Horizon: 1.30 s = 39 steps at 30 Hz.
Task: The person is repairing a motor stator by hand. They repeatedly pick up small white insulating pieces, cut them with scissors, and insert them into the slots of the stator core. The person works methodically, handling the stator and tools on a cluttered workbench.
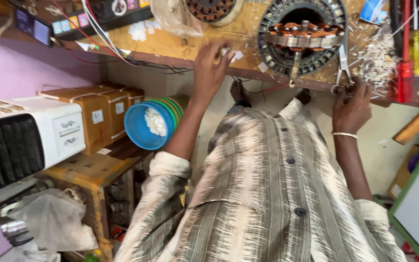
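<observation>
A round motor stator (302, 36) with copper windings lies on the wooden workbench (170, 46), a shaft sticking out toward me. My left hand (210, 68) reaches to the bench edge and pinches a small white paper piece (229, 52). My right hand (351, 107) is closed on the handles of scissors (343, 65), whose blades point up beside the stator. A bracelet circles my right wrist.
A red-handled screwdriver (405, 73) and white shavings (377, 58) lie at the bench's right. Below left stand a white cooler (25, 140), cardboard boxes (98, 116), stacked blue and green bowls (153, 123) and a plastic bag (54, 221). Wires (103, 34) run along the bench.
</observation>
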{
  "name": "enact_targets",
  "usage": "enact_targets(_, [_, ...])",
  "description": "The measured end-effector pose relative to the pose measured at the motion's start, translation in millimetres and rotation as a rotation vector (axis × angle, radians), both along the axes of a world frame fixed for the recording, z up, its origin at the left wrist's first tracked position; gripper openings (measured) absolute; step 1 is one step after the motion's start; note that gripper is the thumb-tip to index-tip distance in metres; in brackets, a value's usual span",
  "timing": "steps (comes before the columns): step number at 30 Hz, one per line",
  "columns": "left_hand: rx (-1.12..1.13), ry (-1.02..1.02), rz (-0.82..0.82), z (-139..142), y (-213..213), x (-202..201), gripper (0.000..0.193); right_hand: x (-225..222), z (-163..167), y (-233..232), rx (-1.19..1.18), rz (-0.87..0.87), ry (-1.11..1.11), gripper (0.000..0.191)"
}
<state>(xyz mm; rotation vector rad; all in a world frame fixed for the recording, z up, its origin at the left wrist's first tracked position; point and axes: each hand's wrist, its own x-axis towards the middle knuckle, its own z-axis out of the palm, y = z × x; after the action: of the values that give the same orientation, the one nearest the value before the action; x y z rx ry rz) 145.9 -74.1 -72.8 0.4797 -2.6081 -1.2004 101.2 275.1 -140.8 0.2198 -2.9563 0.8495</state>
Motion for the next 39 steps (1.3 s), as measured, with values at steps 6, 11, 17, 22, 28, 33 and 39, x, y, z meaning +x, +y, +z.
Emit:
enact_targets(6, [-0.384, -0.218, -0.230, -49, 0, 31, 0.071, 10, -1, -6, 0.147, 0.009, -0.059, 0.057])
enact_targets(11, [-0.515, -0.205, -0.252, -62, 13, 19, 0.070, 7, 5, -23, 0.273, -0.040, -0.234, 0.074])
enact_targets(17, [-0.634, 0.107, -0.324, -68, 6, 27, 0.028, 9, 4, -36, 0.116, -0.101, -0.280, 0.082])
enact_targets(22, [-0.267, 0.173, -0.217, -69, 14, 25, 0.021, 8, 13, -17, -0.958, -0.321, -0.607, 0.068])
enact_targets(28, [1.059, 0.259, 0.313, -49, 25, 6, 0.028, 25, 39, 34, -1.123, -0.148, -0.636, 0.037])
enact_targets(33, [1.643, 0.243, 0.321, -18, 22, 11, 0.026, 26, 77, 34, -1.002, -0.004, -0.598, 0.028])
enact_targets(39, [1.147, 0.307, 0.082, -4, 34, 24, 0.018, 22, 130, -6, -0.750, 0.069, -0.670, 0.024])
